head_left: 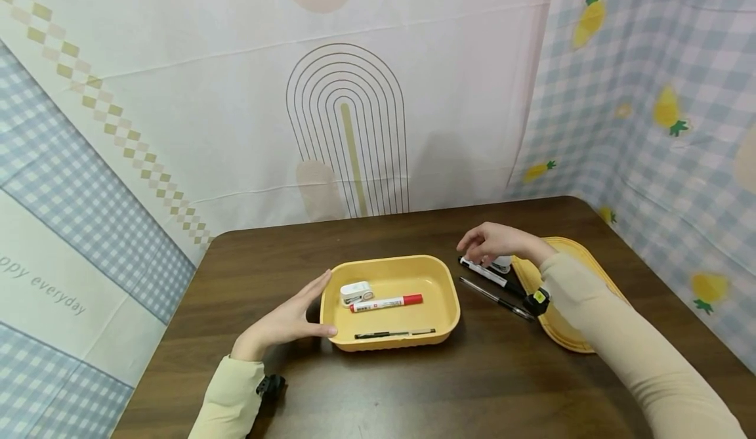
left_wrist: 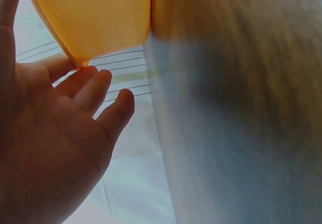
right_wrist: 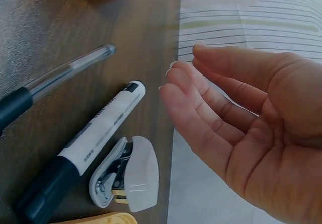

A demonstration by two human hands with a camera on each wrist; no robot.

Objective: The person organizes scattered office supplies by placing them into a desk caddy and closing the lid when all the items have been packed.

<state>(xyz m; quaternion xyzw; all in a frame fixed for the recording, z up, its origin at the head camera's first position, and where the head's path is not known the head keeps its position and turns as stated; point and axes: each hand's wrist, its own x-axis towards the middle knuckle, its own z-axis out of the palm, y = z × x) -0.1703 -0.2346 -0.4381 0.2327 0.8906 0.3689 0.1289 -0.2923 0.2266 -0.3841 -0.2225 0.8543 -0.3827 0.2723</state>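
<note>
My left hand (head_left: 289, 321) touches the left end of a yellow plastic box (head_left: 449, 275), thumb at the near corner and fingers toward the far one. The box holds a white mini stapler (head_left: 356, 292), a red-capped marker (head_left: 386, 303) and a black pen (head_left: 394, 334). In the left wrist view the fingers (left_wrist: 93, 88) meet the box's rim. To the right, my right hand (head_left: 499, 242) hovers with loosely bent fingers, holding nothing. Beneath or beside it lie a black-capped marker (right_wrist: 103, 126), another white mini stapler (right_wrist: 142, 173) and a clear-barrelled pen (right_wrist: 73, 73).
A yellow lid (head_left: 567, 334) lies flat at the table's right, partly under the right forearm. The dark wooden table (head_left: 378, 393) ends at a patterned cloth backdrop (head_left: 461, 98) behind and a checked cloth (head_left: 667, 183) on the right.
</note>
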